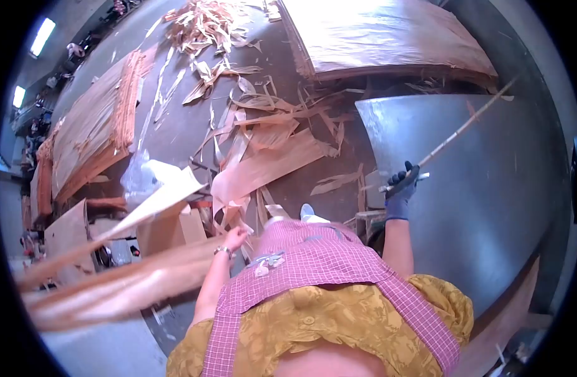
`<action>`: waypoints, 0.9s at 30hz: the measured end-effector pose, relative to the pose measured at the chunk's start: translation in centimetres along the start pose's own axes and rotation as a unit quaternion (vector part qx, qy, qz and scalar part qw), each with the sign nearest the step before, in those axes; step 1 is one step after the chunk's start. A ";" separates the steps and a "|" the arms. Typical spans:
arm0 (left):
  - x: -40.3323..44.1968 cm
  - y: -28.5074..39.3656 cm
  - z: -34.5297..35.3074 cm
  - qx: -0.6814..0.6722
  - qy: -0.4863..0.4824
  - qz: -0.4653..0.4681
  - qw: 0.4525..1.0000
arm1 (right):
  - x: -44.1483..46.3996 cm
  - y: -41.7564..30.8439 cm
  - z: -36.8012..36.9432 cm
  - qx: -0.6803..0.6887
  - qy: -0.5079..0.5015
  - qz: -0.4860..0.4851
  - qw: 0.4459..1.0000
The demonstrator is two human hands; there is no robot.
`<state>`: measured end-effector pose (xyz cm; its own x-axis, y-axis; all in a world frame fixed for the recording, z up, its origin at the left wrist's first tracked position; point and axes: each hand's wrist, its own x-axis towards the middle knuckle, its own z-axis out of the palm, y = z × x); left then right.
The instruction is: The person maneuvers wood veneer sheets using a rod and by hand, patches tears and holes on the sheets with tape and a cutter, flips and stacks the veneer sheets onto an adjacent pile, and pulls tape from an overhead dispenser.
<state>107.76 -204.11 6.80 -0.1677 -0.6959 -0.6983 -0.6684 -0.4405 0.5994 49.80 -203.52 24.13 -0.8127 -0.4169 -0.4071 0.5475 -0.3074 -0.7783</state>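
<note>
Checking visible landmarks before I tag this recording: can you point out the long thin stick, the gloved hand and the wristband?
Long thin stick [451, 137]: head view, middle of its shaft.
Gloved right hand [399, 188]: head view, middle of the hand.
Wristband [222, 249]: head view, its band.

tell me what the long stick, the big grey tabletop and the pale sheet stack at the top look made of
Stick: probably bamboo or wood, unpainted; pale, slender, with darker patches.
Tabletop: likely sheet metal, smooth, with a soft sheen, though coated board is possible.
Stack: apparently thin wood veneer, raw; reddish, layered edges.
</note>
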 end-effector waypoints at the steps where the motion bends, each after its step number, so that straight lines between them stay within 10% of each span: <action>1: -1.6 4.1 -1.5 0.074 -0.007 -0.040 0.996 | 1.1 0.3 3.2 -0.009 -0.001 0.005 1.000; 6: 9.6 1.3 -8.7 0.079 -0.030 -0.036 0.996 | 10.4 4.5 17.2 -0.025 -0.001 -0.008 1.000; 14: 38.2 25.1 -29.2 0.152 -0.060 -0.195 0.967 | 24.8 15.6 35.9 -0.171 0.140 -0.042 0.974; 19: 57.8 50.3 -37.8 0.276 0.076 0.136 0.948 | 31.1 21.4 43.9 -0.216 0.200 -0.044 0.955; 27: 72.6 81.1 -26.9 0.226 -0.178 0.296 0.911 | 41.3 31.4 54.8 -0.172 0.260 -0.028 0.950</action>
<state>60.88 -305.65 15.22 -0.7670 -0.4714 -0.4353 -0.6002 0.2872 0.7465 44.33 -277.27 9.13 -0.8765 0.0978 -0.4714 0.4751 0.0174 -0.8798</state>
